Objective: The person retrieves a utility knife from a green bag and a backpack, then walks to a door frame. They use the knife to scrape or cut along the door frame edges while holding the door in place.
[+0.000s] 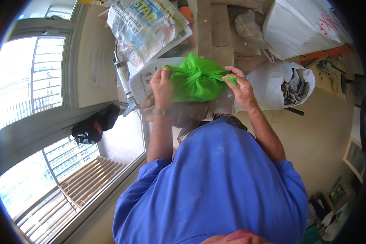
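Observation:
A bright green cloth or thin plastic bag (199,83) lies bunched in front of me, its folds drawn together toward a twist in the middle. My left hand (162,85) is closed on a gathered end of the bag at its left side, slightly smeared by motion. At the opposite side, my right hand (242,87) pinches the other twisted end between thumb and fingers, with a short green tip sticking out. Both ends are stretched apart from the middle. What the bag contains is hidden.
Beyond the bag lie newspapers (144,28) in clear plastic. A caulking gun (123,79) leans at the left by the window. On the right stand a white bag of scraps (268,83) and a large white sack (301,28). A dark bag (95,124) hangs near the window ledge.

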Motion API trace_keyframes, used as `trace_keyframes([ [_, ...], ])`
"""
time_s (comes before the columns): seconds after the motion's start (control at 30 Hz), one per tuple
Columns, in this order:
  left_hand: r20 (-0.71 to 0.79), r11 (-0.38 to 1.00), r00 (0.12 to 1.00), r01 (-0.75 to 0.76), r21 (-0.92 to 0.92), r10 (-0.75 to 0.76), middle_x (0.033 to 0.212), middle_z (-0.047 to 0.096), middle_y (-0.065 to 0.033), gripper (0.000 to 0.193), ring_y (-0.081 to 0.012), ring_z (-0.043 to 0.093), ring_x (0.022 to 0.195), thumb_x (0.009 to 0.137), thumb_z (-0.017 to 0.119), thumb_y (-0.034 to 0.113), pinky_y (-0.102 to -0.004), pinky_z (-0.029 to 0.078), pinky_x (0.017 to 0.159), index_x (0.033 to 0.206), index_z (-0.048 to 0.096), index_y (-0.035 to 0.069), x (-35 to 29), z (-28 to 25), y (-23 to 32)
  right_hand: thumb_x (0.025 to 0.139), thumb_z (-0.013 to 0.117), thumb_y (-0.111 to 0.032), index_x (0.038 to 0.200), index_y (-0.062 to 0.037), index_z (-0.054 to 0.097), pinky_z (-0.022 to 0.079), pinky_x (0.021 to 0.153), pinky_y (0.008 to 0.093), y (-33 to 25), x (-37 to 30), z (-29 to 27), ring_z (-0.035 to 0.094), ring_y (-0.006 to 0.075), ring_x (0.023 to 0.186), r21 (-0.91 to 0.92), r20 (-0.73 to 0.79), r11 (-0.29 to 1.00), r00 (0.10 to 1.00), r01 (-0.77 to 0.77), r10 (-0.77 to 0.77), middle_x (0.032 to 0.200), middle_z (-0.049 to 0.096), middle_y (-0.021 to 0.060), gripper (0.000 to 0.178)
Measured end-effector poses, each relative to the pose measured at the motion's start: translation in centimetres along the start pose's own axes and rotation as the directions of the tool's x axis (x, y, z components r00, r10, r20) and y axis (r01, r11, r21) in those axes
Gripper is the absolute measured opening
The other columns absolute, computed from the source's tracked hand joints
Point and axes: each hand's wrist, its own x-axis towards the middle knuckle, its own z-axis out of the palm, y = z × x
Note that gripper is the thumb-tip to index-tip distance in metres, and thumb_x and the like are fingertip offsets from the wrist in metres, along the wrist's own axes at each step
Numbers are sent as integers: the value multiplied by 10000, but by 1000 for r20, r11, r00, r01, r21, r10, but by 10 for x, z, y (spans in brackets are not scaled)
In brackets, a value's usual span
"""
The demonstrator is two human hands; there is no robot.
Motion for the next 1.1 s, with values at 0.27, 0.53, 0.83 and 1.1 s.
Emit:
trace_keyframes([
  [0.27,450,808,826,-502,310,341,876,638,-141,144,-229,601,764,858,593,70,-300,462,700,950,647,-26,-48,31,79,897,571,-45,1073,-57,616,493,843,287,-57,31,14,616,155,988,143,131,988,991,-55,36,1114,640,94,181],
  [0.53,424,891,876,-365,271,230,880,665,-91,159,-138,593,794,865,601,41,-270,464,731,998,655,-27,-40,23,72,862,573,-227,982,44,558,471,760,411,-51,56,43,624,358,859,-7,187,1000,982,0,2,903,627,235,296],
  [0.83,389,908,910,-277,314,144,840,658,-52,191,-91,574,772,886,588,80,-241,462,700,1007,637,-59,-32,25,81,892,530,-199,1139,-23,579,486,743,360,-63,47,17,653,257,813,77,244,982,958,-175,152,885,675,127,307],
  [1.1,469,772,790,-562,297,394,838,644,-107,135,-192,611,761,761,660,-2,-291,475,701,895,669,-14,-40,50,81,798,626,-260,999,-23,641,487,732,390,-36,43,32,656,301,789,22,376,997,924,73,-76,867,667,193,310],
])
